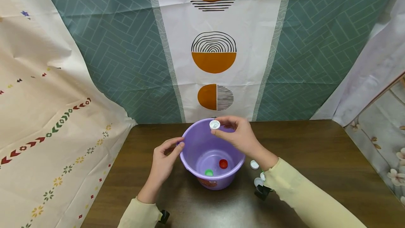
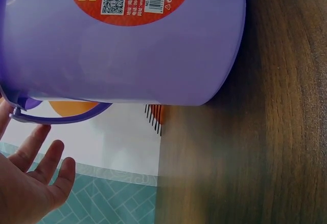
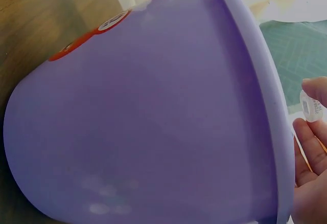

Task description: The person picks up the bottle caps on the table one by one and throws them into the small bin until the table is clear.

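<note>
A purple bucket stands upright on the table, with a red bottle cap and a green bottle cap on its bottom. My left hand pinches the bucket's left rim between thumb and index finger; the other fingers are spread loosely beneath the handle in the left wrist view. Above the bucket's opening, my right hand holds a white bottle cap between thumb and fingertips, its hollow side showing. That cap also appears at the right edge of the right wrist view.
Several white bottle caps lie on the brown wooden table right of the bucket, partly behind the right forearm. A patterned cloth hangs behind the table. A cream cloth drapes along the left side.
</note>
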`<act>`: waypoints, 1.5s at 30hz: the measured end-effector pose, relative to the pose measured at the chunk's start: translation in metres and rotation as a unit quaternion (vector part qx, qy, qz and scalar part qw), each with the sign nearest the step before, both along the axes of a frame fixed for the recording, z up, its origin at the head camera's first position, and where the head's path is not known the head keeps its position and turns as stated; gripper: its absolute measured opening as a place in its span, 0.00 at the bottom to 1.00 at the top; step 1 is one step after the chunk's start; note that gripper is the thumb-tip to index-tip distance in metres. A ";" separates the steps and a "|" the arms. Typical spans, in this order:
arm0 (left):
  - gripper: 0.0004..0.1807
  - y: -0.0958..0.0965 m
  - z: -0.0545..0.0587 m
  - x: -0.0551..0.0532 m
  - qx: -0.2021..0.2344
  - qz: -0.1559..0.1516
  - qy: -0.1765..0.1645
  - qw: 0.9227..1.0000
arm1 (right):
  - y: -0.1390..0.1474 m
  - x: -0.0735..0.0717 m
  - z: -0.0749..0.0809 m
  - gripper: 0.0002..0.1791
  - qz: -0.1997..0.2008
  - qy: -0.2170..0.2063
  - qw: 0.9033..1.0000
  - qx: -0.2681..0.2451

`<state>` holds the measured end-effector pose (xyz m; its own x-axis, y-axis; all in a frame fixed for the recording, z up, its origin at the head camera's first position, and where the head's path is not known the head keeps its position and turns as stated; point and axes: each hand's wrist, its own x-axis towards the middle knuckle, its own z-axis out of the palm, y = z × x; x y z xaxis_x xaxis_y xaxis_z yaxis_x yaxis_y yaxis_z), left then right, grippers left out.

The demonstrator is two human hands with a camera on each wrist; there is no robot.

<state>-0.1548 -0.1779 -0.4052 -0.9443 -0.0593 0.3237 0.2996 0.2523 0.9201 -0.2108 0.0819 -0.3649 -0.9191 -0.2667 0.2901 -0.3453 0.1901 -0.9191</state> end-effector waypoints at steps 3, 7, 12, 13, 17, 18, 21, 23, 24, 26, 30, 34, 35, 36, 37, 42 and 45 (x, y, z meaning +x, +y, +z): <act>0.13 0.000 0.000 0.000 -0.003 0.001 0.001 1.000 | -0.001 0.001 0.001 0.20 -0.001 0.003 1.000 0.003; 0.14 0.000 0.000 -0.001 -0.004 0.002 0.000 1.000 | -0.001 0.000 0.000 0.20 -0.005 0.004 1.000 0.009; 0.14 0.001 0.001 0.000 -0.003 0.002 -0.002 1.000 | -0.001 0.000 -0.001 0.20 -0.004 0.001 1.000 0.009; 0.14 0.001 0.001 0.000 -0.003 0.002 -0.002 1.000 | -0.001 -0.001 -0.001 0.20 -0.004 0.000 1.000 0.009; 0.14 0.002 0.001 0.001 -0.003 0.003 -0.003 1.000 | -0.002 -0.001 -0.002 0.21 0.005 0.001 1.000 0.010; 0.14 0.002 0.001 0.001 -0.003 0.003 -0.004 1.000 | -0.002 -0.001 -0.002 0.21 0.007 0.002 1.000 0.010; 0.14 0.002 0.001 0.001 -0.004 0.003 -0.004 1.000 | -0.002 -0.002 -0.002 0.22 0.008 0.007 1.000 0.010; 0.14 0.002 0.001 0.001 -0.003 0.003 -0.004 1.000 | -0.001 -0.002 -0.002 0.23 0.005 0.009 1.000 0.012; 0.14 0.002 0.001 0.000 -0.002 0.002 -0.004 1.000 | -0.001 -0.002 -0.002 0.22 0.003 0.009 1.000 0.011; 0.14 0.002 0.000 0.000 0.000 0.002 -0.003 1.000 | 0.000 -0.002 -0.001 0.22 0.002 0.006 1.000 0.011; 0.14 0.001 -0.001 0.000 0.004 0.001 -0.001 1.000 | 0.001 0.005 0.011 0.21 0.002 -0.006 1.000 0.005; 0.14 0.001 0.000 0.001 0.004 0.002 -0.002 1.000 | 0.003 0.014 0.025 0.20 0.001 -0.015 1.000 0.003; 0.14 0.001 0.000 0.001 0.003 0.003 -0.002 1.000 | 0.004 0.015 0.026 0.20 0.000 -0.014 1.000 0.003; 0.14 0.001 0.000 0.001 0.003 0.003 -0.003 1.000 | 0.006 0.015 0.025 0.20 -0.001 -0.012 1.000 0.003; 0.14 0.001 0.000 0.001 0.003 0.003 -0.003 1.000 | 0.007 0.015 0.025 0.19 -0.001 -0.011 1.000 0.003; 0.15 0.001 -0.001 0.001 0.005 0.002 -0.003 1.000 | 0.017 0.015 0.025 0.19 -0.005 -0.007 1.000 -0.001; 0.15 0.001 -0.001 0.000 0.005 0.001 -0.003 1.000 | 0.025 0.015 0.025 0.19 -0.017 -0.005 1.000 0.005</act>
<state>-0.1548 -0.1769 -0.4060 -0.9464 -0.0640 0.3166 0.2929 0.2436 0.9246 -0.1957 0.1064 -0.3396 -0.9308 -0.2375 0.2777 -0.3284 0.2105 -0.9208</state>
